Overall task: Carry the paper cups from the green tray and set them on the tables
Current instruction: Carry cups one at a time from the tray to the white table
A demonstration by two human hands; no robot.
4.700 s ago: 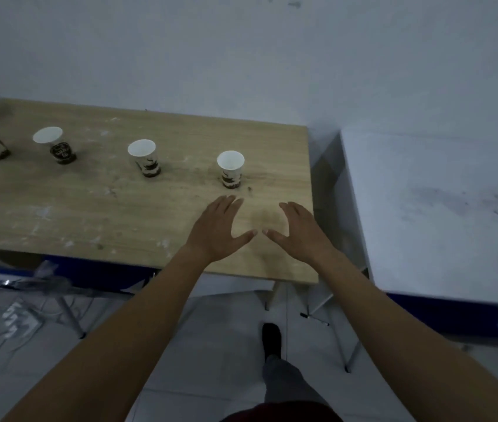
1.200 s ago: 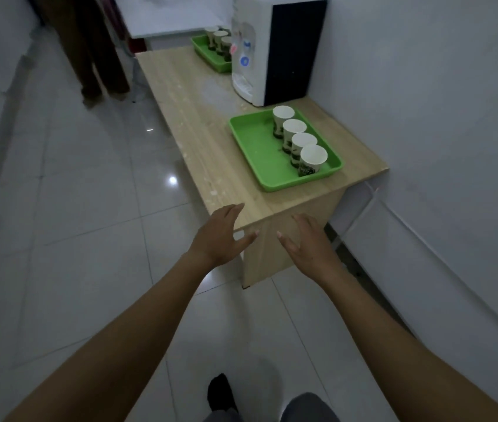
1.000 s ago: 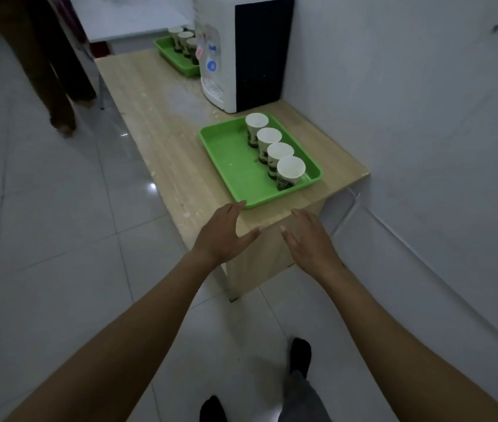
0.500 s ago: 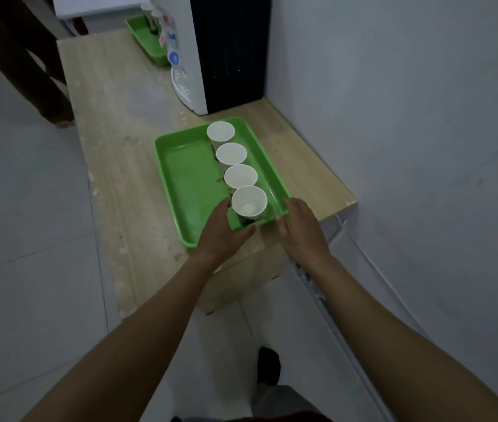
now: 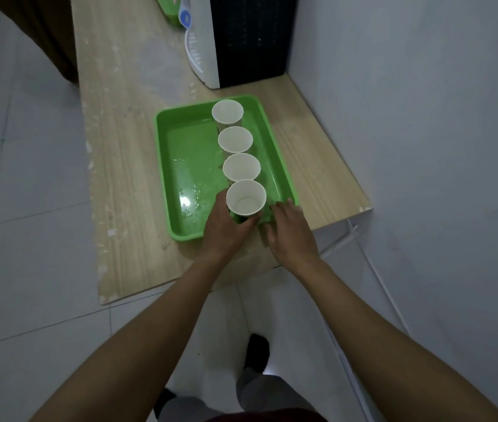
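Note:
A green tray (image 5: 187, 153) lies on a wooden table (image 5: 120, 141), its floor wet. Several white paper cups stand in a row along the tray's right half. The nearest cup (image 5: 245, 197) is empty and sits at the tray's front right corner. My left hand (image 5: 223, 229) wraps around this cup from the left, thumb in front of it and fingers behind. My right hand (image 5: 290, 233) is just right of the cup at the tray's front rim, fingers apart, holding nothing.
A white and black water dispenser (image 5: 241, 35) stands on the table behind the tray, against the wall on the right. Part of a second green tray (image 5: 167, 9) shows beside it. A brown shape (image 5: 44, 32) stands at the table's far left. Tiled floor lies to the left.
I have turned from the other table and walked up to the tray. Both hands reached the nearest cup, and my left hand has closed around it.

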